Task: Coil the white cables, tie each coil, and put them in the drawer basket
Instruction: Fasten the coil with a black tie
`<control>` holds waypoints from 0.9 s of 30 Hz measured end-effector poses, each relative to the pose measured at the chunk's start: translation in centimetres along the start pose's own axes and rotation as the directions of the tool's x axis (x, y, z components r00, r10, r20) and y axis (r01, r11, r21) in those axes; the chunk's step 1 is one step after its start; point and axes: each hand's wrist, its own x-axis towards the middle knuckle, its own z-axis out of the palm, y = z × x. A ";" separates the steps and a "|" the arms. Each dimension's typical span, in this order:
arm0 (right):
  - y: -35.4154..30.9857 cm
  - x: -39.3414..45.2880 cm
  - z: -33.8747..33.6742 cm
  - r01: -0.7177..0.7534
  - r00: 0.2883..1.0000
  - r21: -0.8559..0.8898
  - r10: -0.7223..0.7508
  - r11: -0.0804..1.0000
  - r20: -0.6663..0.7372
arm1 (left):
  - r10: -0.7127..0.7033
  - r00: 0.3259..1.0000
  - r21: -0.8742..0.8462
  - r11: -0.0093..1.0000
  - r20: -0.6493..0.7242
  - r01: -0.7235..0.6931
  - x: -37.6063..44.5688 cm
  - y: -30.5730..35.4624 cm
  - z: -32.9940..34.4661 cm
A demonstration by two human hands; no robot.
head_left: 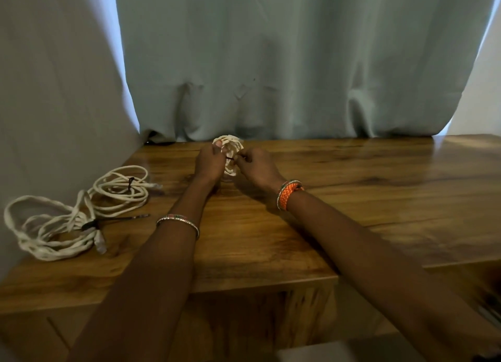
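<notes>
So the small white cable coil (228,155) was held up over the far middle of the wooden table (352,199), near its back edge. My left hand (210,162) had its fingers curled round the coil's left side, and my right hand (253,162) was pinching a thin dark tie (230,158) against the loops. Light, floppy and springy, I'd guess, so it's best gripped across all loops where the tie sits. Two tied coils (81,212) lay by the left edge.
</notes>
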 end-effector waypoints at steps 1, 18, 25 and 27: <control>0.1 0.0 0.4 0.006 0.999 -0.020 -0.007 1.000 -0.035 | 0.064 0.998 0.031 0.997 0.012 -0.065 -0.2 0.2 0.1; -3.8 -1.0 -0.1 -0.175 0.865 0.911 0.500 0.374 -0.039 | 0.353 0.931 0.156 0.929 -0.097 -0.336 -2.2 5.1 1.7; -4.2 -0.7 -1.0 -0.265 0.892 0.944 0.421 0.196 0.163 | 0.194 0.976 -0.161 0.965 -0.100 -0.208 -1.9 4.6 1.6; -4.3 -0.7 -1.2 -0.270 0.907 0.942 0.381 0.199 0.180 | 0.182 0.973 -0.273 0.938 -0.143 -0.215 -2.1 4.6 1.8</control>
